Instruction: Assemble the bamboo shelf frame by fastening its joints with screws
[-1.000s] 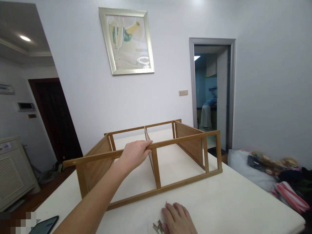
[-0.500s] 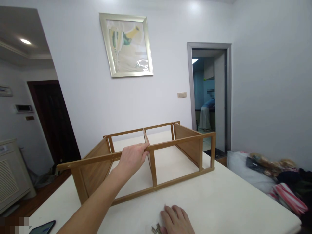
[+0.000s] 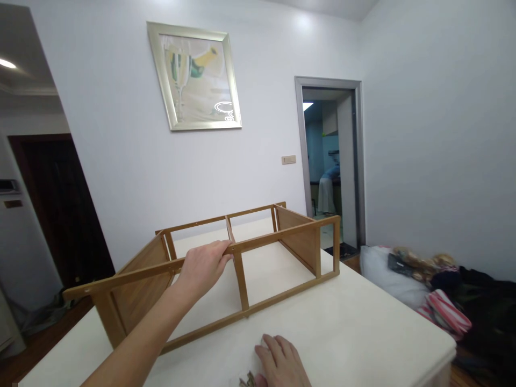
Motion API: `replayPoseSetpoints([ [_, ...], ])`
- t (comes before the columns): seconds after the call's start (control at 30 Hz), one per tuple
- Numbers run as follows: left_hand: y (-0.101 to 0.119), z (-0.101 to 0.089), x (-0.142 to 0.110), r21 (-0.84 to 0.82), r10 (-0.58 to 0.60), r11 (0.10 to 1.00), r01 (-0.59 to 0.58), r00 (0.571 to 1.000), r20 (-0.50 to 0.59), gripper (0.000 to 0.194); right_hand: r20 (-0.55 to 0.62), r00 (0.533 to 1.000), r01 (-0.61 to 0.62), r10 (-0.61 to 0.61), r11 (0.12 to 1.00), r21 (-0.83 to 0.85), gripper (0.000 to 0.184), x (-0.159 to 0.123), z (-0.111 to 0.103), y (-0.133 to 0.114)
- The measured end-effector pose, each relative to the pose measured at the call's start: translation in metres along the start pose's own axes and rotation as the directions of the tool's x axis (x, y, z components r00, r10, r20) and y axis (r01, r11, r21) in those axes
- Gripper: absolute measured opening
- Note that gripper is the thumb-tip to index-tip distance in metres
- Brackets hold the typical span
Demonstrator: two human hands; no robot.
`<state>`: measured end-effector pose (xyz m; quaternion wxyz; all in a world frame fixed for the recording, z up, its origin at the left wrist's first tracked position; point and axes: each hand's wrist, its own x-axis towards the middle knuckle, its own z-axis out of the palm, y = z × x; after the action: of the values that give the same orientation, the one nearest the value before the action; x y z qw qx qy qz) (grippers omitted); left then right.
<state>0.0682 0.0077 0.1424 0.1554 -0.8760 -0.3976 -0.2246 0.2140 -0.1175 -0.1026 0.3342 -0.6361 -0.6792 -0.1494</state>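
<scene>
Wooden shelf frame (image 3: 241, 279) lies on its side across the white table (image 3: 350, 320), its left end near the table's left edge and its right end near the right edge, with a bare stretch of tabletop running from it to the near right corner. 2 slatted-looking end panels, a left panel (image 3: 139, 287) and a right panel (image 3: 298, 235), stand upright between its front and back rails, and a thin divider (image 3: 229, 228) crosses near the middle. The left hand (image 3: 206, 264) grips the upper front rail just left of the middle post, with its fingers bent over the top. The right hand (image 3: 281, 363) rests palm down on the table toward the near edge, fingers spread and slightly bent; I cannot tell whether it holds anything. Just beside its thumb is a small heap of metal hardware (image 3: 249, 380), partly cut off. Beyond the table, 1 framed picture (image 3: 195, 80) hangs on the wall (image 3: 193, 172) and 1 person (image 3: 327, 189) in a pale long garment bends forward past the doorway (image 3: 358, 161). Off the table's right edge, a striped pink cloth (image 3: 447, 312) lies among bags and dark fabric (image 3: 492, 312).
</scene>
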Motion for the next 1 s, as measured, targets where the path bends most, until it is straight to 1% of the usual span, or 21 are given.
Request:
replayPoseSetpoints([
  [0.07,0.002,-0.012,-0.003,-0.010,-0.023,1.000,0.023,0.999,-0.041,0.027,-0.039,0.999,-0.026,0.031,0.991,0.130,0.035,0.001,-0.011,0.003],
  [0.13,0.005,-0.030,-0.005,-0.026,-0.079,0.997,0.077,0.992,-0.098,0.026,-0.071,0.993,-0.067,0.092,0.956,0.286,0.032,0.005,-0.025,0.007],
  [0.2,0.008,-0.053,-0.008,-0.055,-0.155,0.987,0.148,0.975,-0.160,0.025,-0.072,0.976,-0.156,0.204,0.896,0.416,0.029,0.012,-0.041,0.010],
  [0.27,0.010,-0.078,-0.012,-0.109,-0.216,0.974,0.197,0.953,-0.214,0.026,-0.045,0.942,-0.262,0.332,0.813,0.520,0.032,0.022,-0.057,0.010],
  [0.33,0.012,-0.099,-0.015,-0.194,-0.281,0.953,0.231,0.916,-0.287,0.026,0.012,0.909,-0.338,0.417,0.718,0.608,0.037,0.035,-0.072,0.005],
  [0.37,0.012,-0.108,-0.016,-0.242,-0.311,0.940,0.241,0.895,-0.320,0.027,0.032,0.898,-0.353,0.439,0.675,0.647,0.039,0.041,-0.078,0.002],
  [0.43,0.011,-0.121,-0.017,-0.334,-0.368,0.909,0.249,0.855,-0.366,0.027,0.068,0.893,-0.353,0.445,0.598,0.719,0.042,0.051,-0.089,-0.006],
  [0.5,0.010,-0.128,-0.017,-0.404,-0.410,0.881,0.248,0.825,-0.389,0.028,0.105,0.901,-0.336,0.421,0.522,0.784,0.045,0.057,-0.096,-0.014],
  [0.57,0.009,-0.131,-0.016,-0.449,-0.439,0.860,0.243,0.801,-0.408,0.031,0.132,0.904,-0.322,0.407,0.442,0.837,0.048,0.061,-0.098,-0.023],
  [0.63,0.008,-0.132,-0.015,-0.466,-0.456,0.851,0.240,0.778,-0.431,0.036,0.146,0.900,-0.311,0.410,0.369,0.876,0.051,0.062,-0.097,-0.031],
  [0.7,0.008,-0.132,-0.014,-0.461,-0.460,0.853,0.244,0.768,-0.446,0.037,0.152,0.897,-0.302,0.415,0.324,0.897,0.053,0.063,-0.093,-0.037],
  [0.77,0.010,-0.133,-0.014,-0.449,-0.457,0.857,0.251,0.772,-0.442,0.034,0.150,0.900,-0.292,0.409,0.311,0.904,0.054,0.064,-0.087,-0.040],
  [0.9,0.012,-0.132,-0.016,-0.451,-0.463,0.850,0.272,0.795,-0.393,0.030,0.122,0.905,-0.268,0.407,0.324,0.907,0.059,0.064,-0.071,-0.041],
  [1.0,0.012,-0.129,-0.019,-0.470,-0.444,0.847,0.250,0.818,-0.366,0.032,0.133,0.909,-0.267,0.394,0.307,0.913,0.063,0.064,-0.061,-0.041],
])
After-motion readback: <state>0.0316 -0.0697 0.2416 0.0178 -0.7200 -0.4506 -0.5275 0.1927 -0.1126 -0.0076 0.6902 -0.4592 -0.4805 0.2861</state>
